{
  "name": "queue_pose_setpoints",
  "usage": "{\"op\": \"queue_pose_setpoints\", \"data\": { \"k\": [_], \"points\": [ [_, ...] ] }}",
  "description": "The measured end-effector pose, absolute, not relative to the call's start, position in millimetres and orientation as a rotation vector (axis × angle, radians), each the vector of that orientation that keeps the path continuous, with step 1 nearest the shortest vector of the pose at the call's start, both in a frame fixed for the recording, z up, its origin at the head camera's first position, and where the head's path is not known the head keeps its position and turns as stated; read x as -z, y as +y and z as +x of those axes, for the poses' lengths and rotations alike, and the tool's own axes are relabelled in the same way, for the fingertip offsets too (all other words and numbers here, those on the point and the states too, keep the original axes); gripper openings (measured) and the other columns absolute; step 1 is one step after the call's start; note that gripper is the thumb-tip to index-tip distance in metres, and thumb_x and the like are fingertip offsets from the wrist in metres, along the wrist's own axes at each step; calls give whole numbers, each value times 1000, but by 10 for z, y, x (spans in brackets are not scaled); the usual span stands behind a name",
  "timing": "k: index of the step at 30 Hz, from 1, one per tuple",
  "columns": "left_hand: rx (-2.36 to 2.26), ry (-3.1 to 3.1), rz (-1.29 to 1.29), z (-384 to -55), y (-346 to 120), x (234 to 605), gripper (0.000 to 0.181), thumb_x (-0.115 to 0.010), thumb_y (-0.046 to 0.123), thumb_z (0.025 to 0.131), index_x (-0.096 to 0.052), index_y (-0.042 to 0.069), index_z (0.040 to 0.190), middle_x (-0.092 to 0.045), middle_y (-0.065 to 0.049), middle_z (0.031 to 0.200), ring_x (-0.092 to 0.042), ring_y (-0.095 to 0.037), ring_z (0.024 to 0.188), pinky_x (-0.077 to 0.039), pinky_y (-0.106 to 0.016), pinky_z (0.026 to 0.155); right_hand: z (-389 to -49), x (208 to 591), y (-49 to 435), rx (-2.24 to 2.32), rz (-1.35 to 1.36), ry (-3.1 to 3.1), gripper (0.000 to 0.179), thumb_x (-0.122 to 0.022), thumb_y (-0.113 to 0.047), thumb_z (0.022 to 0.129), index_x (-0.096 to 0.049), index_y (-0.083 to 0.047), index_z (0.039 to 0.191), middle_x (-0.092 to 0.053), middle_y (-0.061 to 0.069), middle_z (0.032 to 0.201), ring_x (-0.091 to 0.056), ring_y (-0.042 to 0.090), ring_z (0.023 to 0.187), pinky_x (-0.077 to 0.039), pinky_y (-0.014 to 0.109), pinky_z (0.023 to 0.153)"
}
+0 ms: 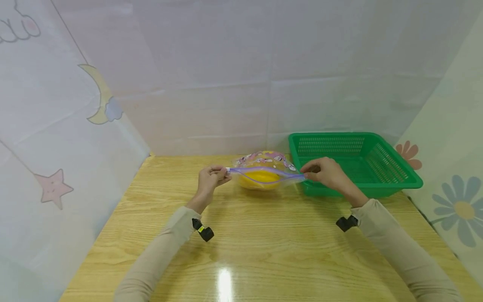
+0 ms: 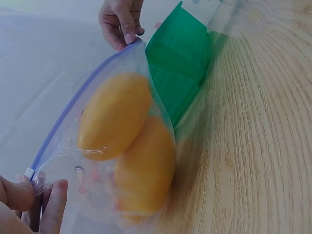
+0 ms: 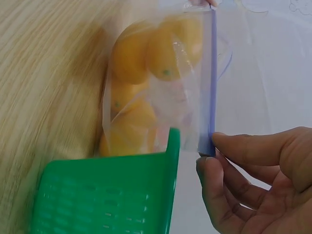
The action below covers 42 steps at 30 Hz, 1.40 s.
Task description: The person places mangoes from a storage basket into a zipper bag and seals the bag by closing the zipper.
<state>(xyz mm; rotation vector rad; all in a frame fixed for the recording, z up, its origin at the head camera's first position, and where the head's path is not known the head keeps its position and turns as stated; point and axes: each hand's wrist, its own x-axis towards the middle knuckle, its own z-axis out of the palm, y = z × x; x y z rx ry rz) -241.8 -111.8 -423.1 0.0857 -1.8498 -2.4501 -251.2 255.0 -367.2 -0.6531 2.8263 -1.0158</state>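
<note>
A clear zip bag (image 1: 278,159) with a purple zip strip and pink printed figures stands on the table, stretched between both hands. Several yellow-orange oval fruits (image 2: 117,117), mango-like, fill it; small green spots mark some in the right wrist view. My left hand (image 1: 212,179) pinches the bag's left top corner, by the white slider (image 2: 29,173). The opposite top corner is pinched between thumb and fingers of my right hand (image 3: 258,175). Between the hands, the two purple strips part in the middle, so the mouth gapes in the head view.
A green plastic basket (image 1: 356,184) with slotted walls stands at the back right, close beside the bag and under the right hand. The wooden table (image 1: 264,243) runs back to a cloth-covered wall (image 1: 211,84). Printed cloth (image 1: 41,126) also hangs on both sides.
</note>
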Motion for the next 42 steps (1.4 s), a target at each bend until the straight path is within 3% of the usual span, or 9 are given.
{"op": "queue_pose_setpoints", "data": {
  "k": [14, 24, 29, 34, 42],
  "points": [
    [2446, -1864, 132, -2412, -1076, 4239, 15, -60, -4, 96, -59, -12, 108, -68, -14, 87, -70, -20, 74, -58, -35, 79, -2534, 3626, 2255, 1137, -768, 2827, 18, -68, -9, 94, -74, -1, 109, -72, 14, 103, -67, 28, 90, -54, 47, 80],
    [2441, -1878, 122, -2401, -1068, 4230, 15, -60, -3, 96, -59, -12, 109, -68, -15, 88, -70, -20, 74, -58, -34, 79, -2563, 3622, 1794, 1285, -847, 2713, 14, -73, -7, 90, -76, 0, 102, -73, 11, 92, -67, 30, 76, -55, 36, 62],
    [2441, -1876, 131, -2399, -1060, 4233, 14, -60, -3, 96, -59, -12, 107, -68, -14, 87, -70, -20, 73, -58, -34, 78, -2575, 3652, 1592, 1314, -948, 2694, 15, -75, -7, 88, -76, 2, 101, -74, 9, 92, -66, 22, 77, -54, 30, 68],
    [2433, -1883, 135, -2391, -1056, 4234, 15, -60, -3, 96, -59, -12, 108, -67, -14, 88, -70, -19, 73, -58, -34, 78, -2588, 3676, 1458, 1303, -976, 2709, 18, -75, -7, 87, -75, 2, 103, -73, 8, 93, -65, 21, 80, -55, 34, 74],
    [2429, -1887, 142, -2387, -1052, 4224, 16, -60, -2, 96, -60, -12, 109, -68, -15, 88, -70, -19, 73, -58, -35, 79, -2608, 3666, 1247, 1277, -1005, 2743, 15, -78, -8, 84, -77, 0, 96, -72, 7, 88, -62, 20, 75, -52, 31, 67]
  ]
}}
